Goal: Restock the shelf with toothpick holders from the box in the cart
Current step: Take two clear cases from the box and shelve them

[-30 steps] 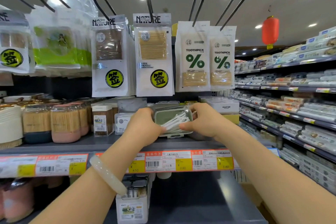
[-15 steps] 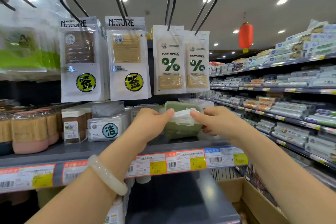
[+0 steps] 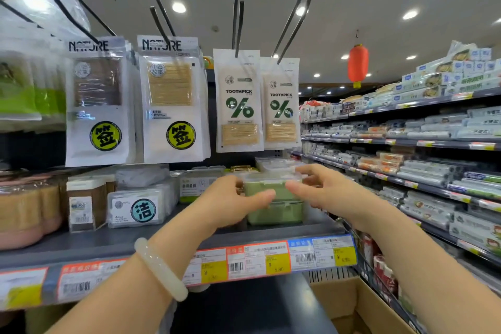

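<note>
Closest, low and right of the hands, is the open top of a brown box (image 3: 360,304). A pale bangle (image 3: 160,268) sits on the left wrist. Just under the hands runs the front edge of the shelf (image 3: 108,247), with a row of price tags (image 3: 271,260) stuck on it. The left hand (image 3: 230,202) and the right hand (image 3: 322,190) are close together, one on each side of a green holder (image 3: 273,190) with a clear lid. The left thumb lies across its front and the right fingers curl on its right end, so both hands grip it. It sits on top of another green holder (image 3: 276,214) that stands on the shelf near the right end. The hands hide part of both. Left of the left hand stand a flat clear pack (image 3: 135,209) with a blue round mark, then a small brown jar (image 3: 84,203), then pink tubs (image 3: 29,214) full of picks. Behind the hands are more clear boxes (image 3: 276,164). Above the hands hang white bags (image 3: 173,100) of toothpicks on black hooks (image 3: 238,22), and they hide the back wall. Far off to the right, long shelves (image 3: 420,138) of packs run down the aisle. A red lantern (image 3: 357,64) hangs from the ceiling.
</note>
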`<state>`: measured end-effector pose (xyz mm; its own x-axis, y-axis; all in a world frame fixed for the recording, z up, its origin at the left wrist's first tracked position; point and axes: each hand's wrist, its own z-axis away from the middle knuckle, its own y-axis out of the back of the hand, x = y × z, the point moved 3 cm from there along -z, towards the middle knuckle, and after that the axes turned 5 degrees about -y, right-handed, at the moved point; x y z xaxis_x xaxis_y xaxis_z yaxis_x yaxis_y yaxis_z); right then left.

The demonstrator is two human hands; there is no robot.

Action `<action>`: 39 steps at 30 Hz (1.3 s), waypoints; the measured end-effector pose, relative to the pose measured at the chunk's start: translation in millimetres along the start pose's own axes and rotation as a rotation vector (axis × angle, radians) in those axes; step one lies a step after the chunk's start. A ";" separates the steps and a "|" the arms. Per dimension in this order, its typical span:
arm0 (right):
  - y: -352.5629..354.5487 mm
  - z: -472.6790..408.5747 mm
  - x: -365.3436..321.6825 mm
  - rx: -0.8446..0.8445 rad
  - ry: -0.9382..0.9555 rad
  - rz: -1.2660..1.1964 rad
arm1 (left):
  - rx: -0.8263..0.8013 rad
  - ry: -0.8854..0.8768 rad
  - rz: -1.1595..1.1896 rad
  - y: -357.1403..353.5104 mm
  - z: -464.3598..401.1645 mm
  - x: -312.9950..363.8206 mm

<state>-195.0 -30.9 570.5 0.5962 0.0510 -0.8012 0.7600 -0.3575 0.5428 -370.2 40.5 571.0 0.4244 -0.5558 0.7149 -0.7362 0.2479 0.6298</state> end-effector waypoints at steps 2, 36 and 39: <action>-0.8 -3.6 3.0 -0.056 0.045 0.001 | -0.106 -0.022 -0.007 -3.8 0.0 -2.0; 4.5 13.0 10.6 0.190 0.208 -0.017 | -0.071 0.035 0.260 -26.5 -22.6 7.9; 6.8 17.1 15.0 0.099 0.180 -0.124 | -0.123 0.024 0.254 -32.4 -29.7 6.1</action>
<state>-185.4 -48.5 557.9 0.5428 0.2629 -0.7976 0.8067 -0.4273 0.4082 -328.1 52.6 564.0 0.2479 -0.4447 0.8607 -0.7514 0.4725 0.4606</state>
